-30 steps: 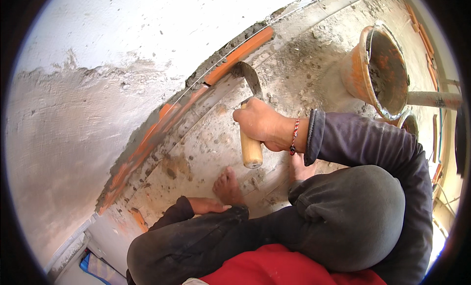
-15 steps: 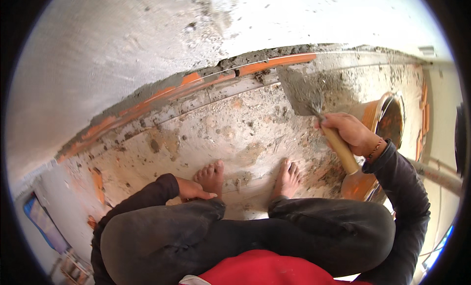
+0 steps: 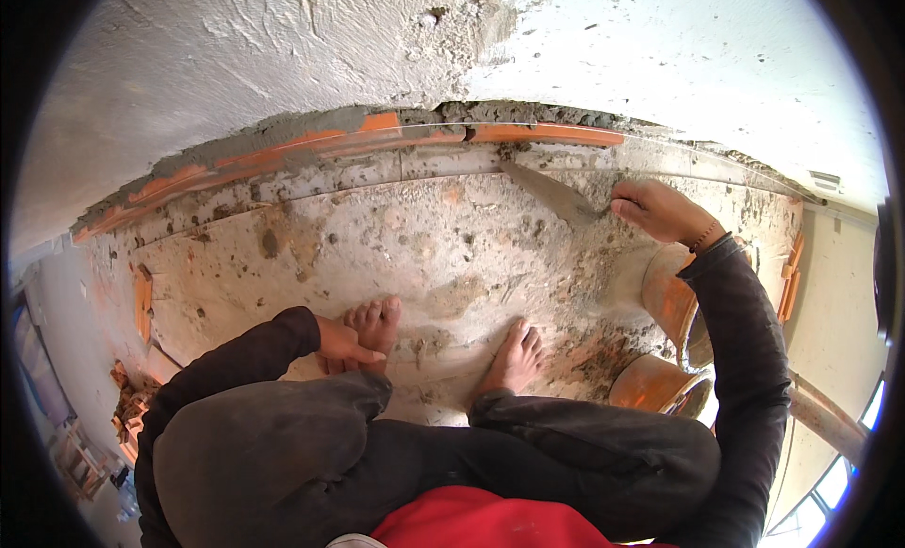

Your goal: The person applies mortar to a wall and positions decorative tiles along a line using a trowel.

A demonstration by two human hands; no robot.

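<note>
My right hand [image 3: 660, 212] is closed around a trowel, its handle mostly hidden in the fist. The trowel's grey blade [image 3: 550, 194] is seen at a slant, its end close to the foot of the wall. In front of it, a row of orange tile strips [image 3: 547, 133] runs along the wall with grey mortar [image 3: 514, 114] packed behind and a taut white string [image 3: 443, 124] along it. My left hand [image 3: 345, 343] rests by my left foot, empty, its visible fingers stretched out and the rest partly hidden.
Two orange buckets [image 3: 667, 286] [image 3: 650, 383] stand at the right, beneath my right forearm. Mortar crumbs dot the floor [image 3: 396, 237]. More orange pieces [image 3: 142, 301] lie at the left, others [image 3: 790, 279] at the far right. A pole [image 3: 828, 421] leans at the lower right.
The trowel has turned from showing its broad face to a narrow slant, and my right hand has gone up toward the wall. The view has shifted; both buckets now show more clearly.
</note>
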